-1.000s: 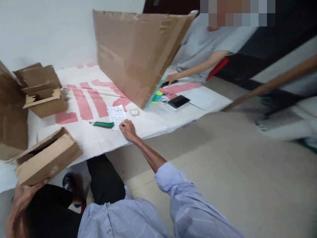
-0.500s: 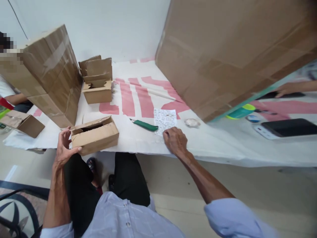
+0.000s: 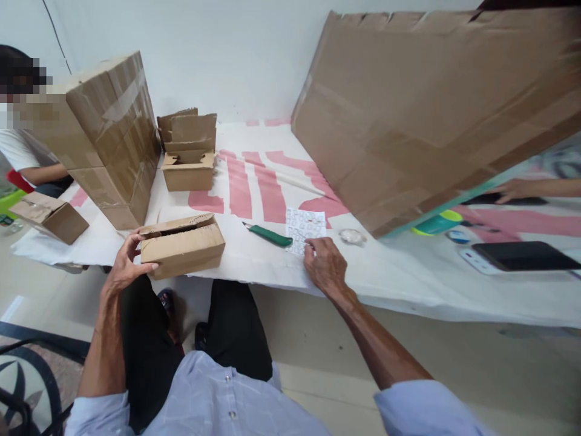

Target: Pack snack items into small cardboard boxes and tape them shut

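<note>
My left hand (image 3: 125, 264) is closed on the left end of a small cardboard box (image 3: 186, 249), thumb on the front side and fingers behind. The box lies at the table's front edge, with a dark gap along its top. My right hand (image 3: 325, 264) rests on the table with curled fingers, its index finger at the lower right corner of a printed paper sheet (image 3: 305, 224). Whatever its other fingers hold, if anything, is hidden. A green utility knife (image 3: 269, 235) lies left of the sheet, its handle end touching or nearly touching it. A clear roundish item (image 3: 352, 237) sits right of the sheet.
An open small box (image 3: 188, 177) stands behind, beside a tall stack of taped cartons (image 3: 111, 133). A large cardboard panel (image 3: 426, 103) leans at the right. Beyond it are a tape roll (image 3: 438, 223), a phone (image 3: 529, 255) and another person's hand (image 3: 511, 191). Another person sits far left.
The view has shifted slightly, so the table's things appear a little further right. My right index finger is now a bit more extended at the sheet's corner. My left hand keeps its grip on the box.
</note>
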Motion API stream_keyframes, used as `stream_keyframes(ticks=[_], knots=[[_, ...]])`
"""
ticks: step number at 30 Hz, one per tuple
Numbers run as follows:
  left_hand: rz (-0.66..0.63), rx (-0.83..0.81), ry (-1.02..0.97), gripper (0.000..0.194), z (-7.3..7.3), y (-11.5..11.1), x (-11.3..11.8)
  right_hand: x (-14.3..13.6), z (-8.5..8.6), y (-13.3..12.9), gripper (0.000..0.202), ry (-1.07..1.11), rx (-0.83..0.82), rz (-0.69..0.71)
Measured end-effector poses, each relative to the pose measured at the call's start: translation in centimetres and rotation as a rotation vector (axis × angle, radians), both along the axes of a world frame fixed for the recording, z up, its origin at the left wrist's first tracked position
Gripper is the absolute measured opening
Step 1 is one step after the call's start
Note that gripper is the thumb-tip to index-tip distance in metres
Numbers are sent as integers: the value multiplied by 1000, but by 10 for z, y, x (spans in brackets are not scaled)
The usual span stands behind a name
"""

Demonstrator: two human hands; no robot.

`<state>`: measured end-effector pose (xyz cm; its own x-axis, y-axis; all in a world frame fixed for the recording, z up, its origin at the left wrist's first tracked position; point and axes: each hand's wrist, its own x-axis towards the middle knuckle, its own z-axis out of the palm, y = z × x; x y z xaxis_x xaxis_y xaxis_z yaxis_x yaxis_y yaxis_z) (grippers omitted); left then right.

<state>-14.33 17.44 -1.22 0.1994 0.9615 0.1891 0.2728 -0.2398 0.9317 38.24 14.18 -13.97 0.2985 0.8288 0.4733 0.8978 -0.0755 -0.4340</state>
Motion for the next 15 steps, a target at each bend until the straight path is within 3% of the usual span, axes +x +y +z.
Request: stream_keyframes(ticks=[3,8,12,15], knots=[[-54,21,49,77,3,6,2,-34,31,9,22,138,140,152],[0,-3,-58,108,-2,12,-5,-118,78,10,24,373,181,649],[107,-32,-109,120,-8,10,-24,-171,98,-4,42,422,180,864],[135,-54,-122,123,-11,7,-38,-191,107,-14,50,416,180,936]])
